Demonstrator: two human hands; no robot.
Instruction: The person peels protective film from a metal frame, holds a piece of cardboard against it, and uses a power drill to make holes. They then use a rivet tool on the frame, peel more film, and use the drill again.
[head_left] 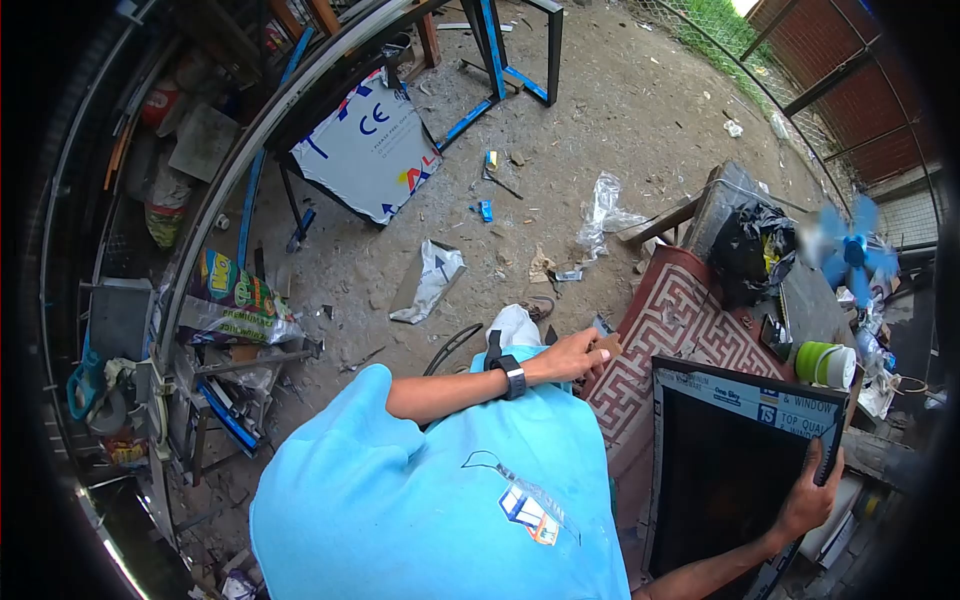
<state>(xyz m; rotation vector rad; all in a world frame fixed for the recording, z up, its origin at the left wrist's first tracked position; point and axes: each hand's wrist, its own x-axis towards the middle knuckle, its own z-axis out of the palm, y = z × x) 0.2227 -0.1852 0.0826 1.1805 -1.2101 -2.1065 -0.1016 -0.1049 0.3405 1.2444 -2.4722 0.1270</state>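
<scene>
My left hand [572,358], with a black watch on the wrist, reaches across in front of my light blue shirt. Its fingers are closed on a small flat brown piece [608,347], whose exact kind I cannot make out. At the right, my right hand [812,492] grips the edge of a framed dark panel [715,470]. The panel stands tilted beside me, with printed protective film [745,397] along its frame. Beneath my left hand and behind the panel lies a red and white patterned mat [665,325].
A blue fan [853,250], a black plastic bag [752,252] and a green-and-white roll [826,364] are at the right. A film-covered board [368,148] leans at upper left. A printed sack [235,300] lies left. Scraps and clear plastic [602,210] litter the dirt floor.
</scene>
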